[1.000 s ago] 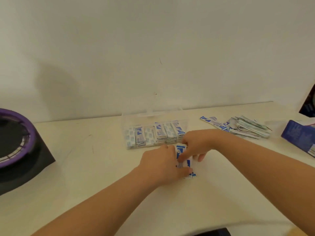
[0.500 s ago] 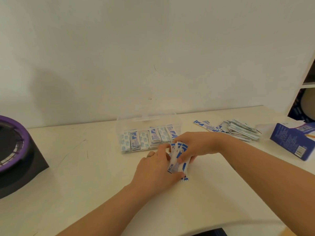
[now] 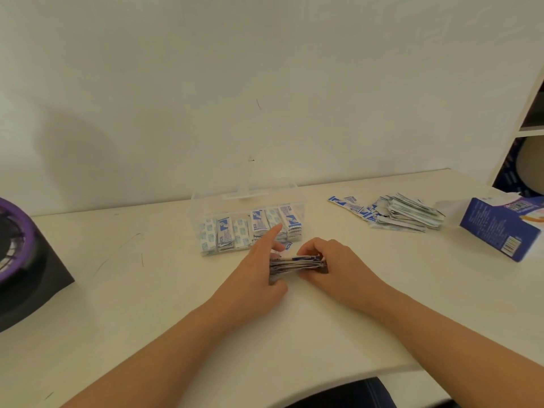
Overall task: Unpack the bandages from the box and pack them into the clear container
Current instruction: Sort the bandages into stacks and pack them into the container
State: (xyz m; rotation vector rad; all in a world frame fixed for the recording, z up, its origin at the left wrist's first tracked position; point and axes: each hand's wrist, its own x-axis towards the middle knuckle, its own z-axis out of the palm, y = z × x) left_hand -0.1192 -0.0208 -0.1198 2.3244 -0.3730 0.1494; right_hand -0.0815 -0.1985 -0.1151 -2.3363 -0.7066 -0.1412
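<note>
A person's two bare hands meet over a cream-white tabletop (image 3: pixel 117 304), seen from above. Between them they hold a small stack of flat paper-wrapped bandages (image 3: pixel 297 265), white with blue print, turned edge-on to the camera. Whether it rests on the table or sits just above it cannot be told. The left hand (image 3: pixel 256 272) grips the stack's left end between thumb and lower fingers, while its index finger points straight out toward the container. The right hand (image 3: pixel 341 266) has its fingers curled round the stack's right end. Just beyond the hands stands a clear rectangular plastic container (image 3: pixel 195 213), open at the top, holding rows of packed bandages (image 3: pixel 250 231) side by side. Farther right lies a loose pile of wrapped bandages (image 3: pixel 403 213). Beside the pile, near the table's right edge, a dark blue cardboard box (image 3: pixel 497 228) lies on its side, its white flaps open toward the pile. At the far left sits a black object with a purple ring (image 3: pixel 28 228).
</note>
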